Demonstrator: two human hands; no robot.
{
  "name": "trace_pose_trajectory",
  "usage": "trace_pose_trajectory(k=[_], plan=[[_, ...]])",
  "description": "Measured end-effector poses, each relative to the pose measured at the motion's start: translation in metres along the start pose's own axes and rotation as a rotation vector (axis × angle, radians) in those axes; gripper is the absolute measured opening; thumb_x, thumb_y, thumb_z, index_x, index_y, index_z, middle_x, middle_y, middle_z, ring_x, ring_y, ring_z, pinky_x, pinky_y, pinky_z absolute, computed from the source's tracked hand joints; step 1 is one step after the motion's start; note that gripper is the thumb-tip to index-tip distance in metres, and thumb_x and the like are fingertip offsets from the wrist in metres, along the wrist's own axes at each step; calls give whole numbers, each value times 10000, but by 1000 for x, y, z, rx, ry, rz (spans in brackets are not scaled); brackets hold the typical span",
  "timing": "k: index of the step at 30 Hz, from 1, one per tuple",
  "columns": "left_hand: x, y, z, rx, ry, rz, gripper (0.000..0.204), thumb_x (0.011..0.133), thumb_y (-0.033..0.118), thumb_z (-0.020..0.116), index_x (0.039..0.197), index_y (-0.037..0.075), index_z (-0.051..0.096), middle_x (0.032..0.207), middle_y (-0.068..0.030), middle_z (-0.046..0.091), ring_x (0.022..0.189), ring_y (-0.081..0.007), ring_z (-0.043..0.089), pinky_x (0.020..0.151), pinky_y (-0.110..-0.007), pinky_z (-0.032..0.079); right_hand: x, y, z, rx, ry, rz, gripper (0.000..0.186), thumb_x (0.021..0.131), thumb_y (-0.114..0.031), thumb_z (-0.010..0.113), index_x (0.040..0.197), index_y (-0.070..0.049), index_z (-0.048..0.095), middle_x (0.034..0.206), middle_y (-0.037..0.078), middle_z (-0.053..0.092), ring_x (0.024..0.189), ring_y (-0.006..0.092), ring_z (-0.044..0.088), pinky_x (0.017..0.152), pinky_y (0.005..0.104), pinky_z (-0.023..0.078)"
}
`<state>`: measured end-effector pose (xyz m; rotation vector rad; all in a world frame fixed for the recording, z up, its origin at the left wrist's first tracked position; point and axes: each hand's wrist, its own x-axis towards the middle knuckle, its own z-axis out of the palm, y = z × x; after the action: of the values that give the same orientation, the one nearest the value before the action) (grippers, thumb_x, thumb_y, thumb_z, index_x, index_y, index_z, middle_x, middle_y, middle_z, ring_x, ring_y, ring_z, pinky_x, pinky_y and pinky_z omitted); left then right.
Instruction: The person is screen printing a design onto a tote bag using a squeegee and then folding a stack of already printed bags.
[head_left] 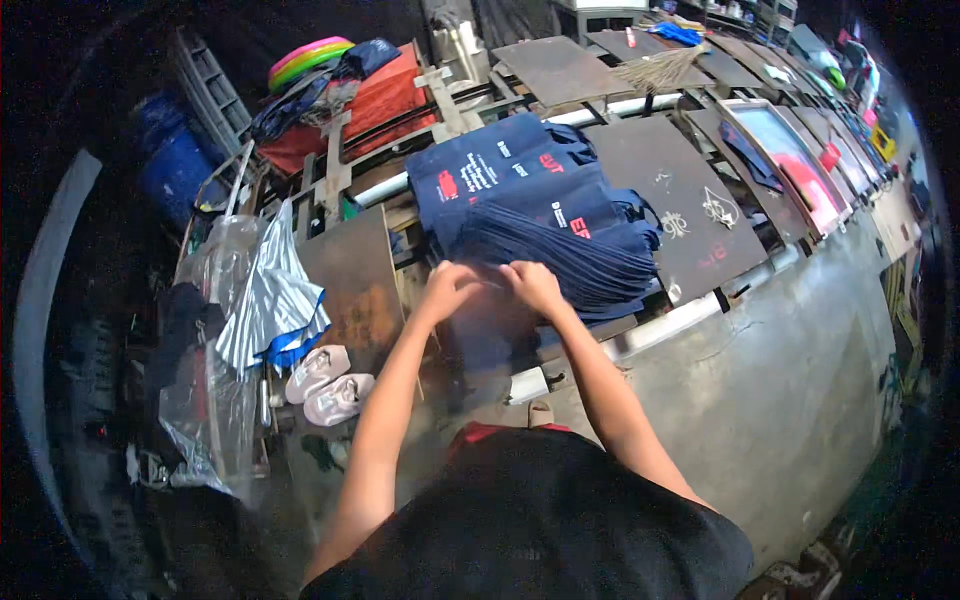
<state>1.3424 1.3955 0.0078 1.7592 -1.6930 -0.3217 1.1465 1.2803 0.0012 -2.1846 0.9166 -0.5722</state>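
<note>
Navy cloth in a fanned stack (575, 262) lies just beyond the hands, over flat printed bags (490, 180), its long folds slanting from upper left to lower right. Left hand (450, 292) and right hand (535, 286) sit close together, fingers curled narrow; blur hides whether they pinch anything. Past a white rail (670, 330), concrete floor (760, 390) spreads rightward.

- Printed navy bags (490, 180): cloth, spread flat and overlapping in the upper centre of the frame, white and red print facing up, with dark loop handles at their right side.
- Fanned navy pile (575, 258): many closely layered edges slanting down to the right, covering the bags' lower part.
- Blurred dark cloth (490, 325): just below centre, details smeared.
</note>
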Motion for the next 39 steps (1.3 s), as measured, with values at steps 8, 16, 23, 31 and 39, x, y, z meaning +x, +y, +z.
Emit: trace_pose_trajectory(k=[8, 16, 23, 31, 39], plan=[[45, -17, 14, 82, -125, -16, 350, 803, 379, 724, 960, 66, 734, 953, -173, 695, 936, -359, 619, 835, -437, 505, -125, -28, 52, -411, 225, -305, 362, 816, -342, 702, 1075, -99, 628, 1089, 116, 554, 1056, 326, 498, 1023, 592, 342], [55, -27, 14, 90, -118, -79, 500, 792, 517, 719, 970, 50, 740, 958, -206, 695, 965, -366, 646, 858, -435, 517, -113, -16, 89, -525, 253, -194, 244, 819, -346, 684, 877, -116, 627, 942, 64, 559, 978, 280, 514, 891, 474, 404], [14, -18, -2, -139, 178, 52, 381, 914, 386, 647, 903, 10, 703, 854, -165, 677, 863, -341, 625, 787, -417, 471, -27, -29, 46, -785, 513, -246, 211, 860, -326, 638, 805, -123, 625, 913, 54, 586, 929, 247, 540, 753, 390, 411], [-109, -48, 20, -32, -12, 310, 284, 787, 319, 759, 956, 98, 700, 1022, -80, 670, 1007, -301, 582, 901, -424, 427, 26, -6, 36, -607, 219, 91, 401, 962, -448, 510, 835, -141, 734, 892, 82, 680, 897, 319, 602, 724, 482, 455], [-13, -29, -8, -34, 124, 275, 209, 873, 314, 679, 858, 105, 691, 843, -52, 665, 899, -278, 597, 800, -427, 425, 17, 12, 26, -349, 255, 147, 397, 971, -407, 516, 788, -103, 692, 843, 106, 669, 875, 338, 599, 692, 480, 440]])
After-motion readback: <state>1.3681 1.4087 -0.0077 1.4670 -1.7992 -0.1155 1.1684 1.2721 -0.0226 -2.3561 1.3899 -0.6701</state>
